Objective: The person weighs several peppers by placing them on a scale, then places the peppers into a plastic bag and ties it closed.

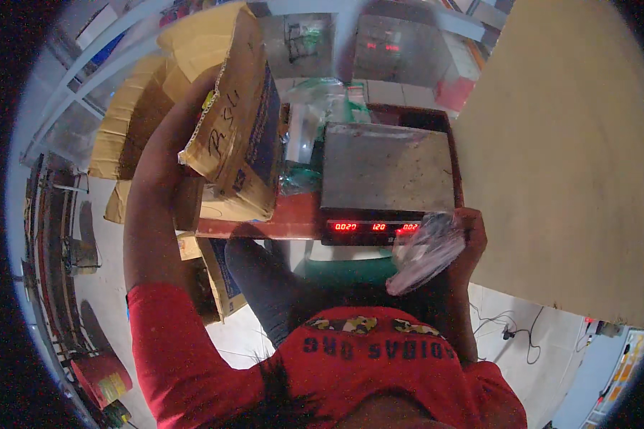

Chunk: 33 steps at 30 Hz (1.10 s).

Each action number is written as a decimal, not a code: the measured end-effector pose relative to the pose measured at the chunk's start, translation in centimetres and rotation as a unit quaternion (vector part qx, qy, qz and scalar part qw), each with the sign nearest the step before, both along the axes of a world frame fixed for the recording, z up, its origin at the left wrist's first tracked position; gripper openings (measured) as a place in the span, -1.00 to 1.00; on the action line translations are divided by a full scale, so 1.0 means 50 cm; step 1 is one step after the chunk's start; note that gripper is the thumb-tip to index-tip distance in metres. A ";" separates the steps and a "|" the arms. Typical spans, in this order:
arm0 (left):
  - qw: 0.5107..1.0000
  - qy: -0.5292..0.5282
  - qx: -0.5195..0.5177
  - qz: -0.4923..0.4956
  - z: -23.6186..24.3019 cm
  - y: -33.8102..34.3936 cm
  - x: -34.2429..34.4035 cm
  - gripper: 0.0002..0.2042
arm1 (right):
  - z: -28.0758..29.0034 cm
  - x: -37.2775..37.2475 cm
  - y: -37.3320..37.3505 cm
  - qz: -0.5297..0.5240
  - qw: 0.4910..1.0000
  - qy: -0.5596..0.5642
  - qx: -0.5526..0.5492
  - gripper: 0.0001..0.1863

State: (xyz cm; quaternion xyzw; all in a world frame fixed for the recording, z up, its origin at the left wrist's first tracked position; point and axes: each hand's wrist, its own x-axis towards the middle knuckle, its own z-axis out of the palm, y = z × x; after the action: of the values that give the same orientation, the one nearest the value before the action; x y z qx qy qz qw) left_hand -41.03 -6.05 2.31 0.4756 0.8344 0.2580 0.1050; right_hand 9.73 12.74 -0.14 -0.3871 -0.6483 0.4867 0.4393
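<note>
My left hand (197, 93) reaches up into an open cardboard box (247, 143) on the left of the table, its fingers hidden behind a flap. A small yellow item shows near it. A clear plastic bag (426, 254) is gripped in my right hand (469, 236), just in front of the scale's lit red display. The scale's steel platform (386, 164) sits on a reddish-brown table (257, 227). Between box and scale lie clear and green plastic packaging (304, 143).
A large tan board (558, 164) rises along the right, with cables (522, 336) on the floor below it. Another cardboard box (222, 275) stands under the table beside my leg. A red bucket (100, 375) is at the lower left.
</note>
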 end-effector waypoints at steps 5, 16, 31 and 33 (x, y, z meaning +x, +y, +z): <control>1.000 0.006 -0.022 -0.001 0.010 0.028 -0.034 -0.65 | 0.025 -0.012 -0.017 0.023 0.994 -0.044 0.094 -0.91; 0.998 -0.023 -0.050 -0.021 0.006 0.104 -0.087 -0.64 | -0.013 -0.012 -0.009 0.032 0.991 -0.060 0.118 -0.95; 0.981 -0.178 -0.066 -0.033 0.035 0.088 -0.039 -0.63 | -0.011 0.004 -0.008 0.042 0.990 -0.036 0.130 -0.94; 0.969 -0.243 -0.052 -0.010 0.069 0.031 -0.017 -0.63 | 0.003 0.003 -0.017 0.057 0.989 -0.010 0.133 -0.94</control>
State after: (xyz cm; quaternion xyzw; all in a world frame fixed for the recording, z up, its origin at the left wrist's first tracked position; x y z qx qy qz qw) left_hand -41.87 -4.51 5.73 0.4008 0.7914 0.3207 0.3320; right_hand 9.89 11.89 0.00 -0.2927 -0.7325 0.4168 0.4516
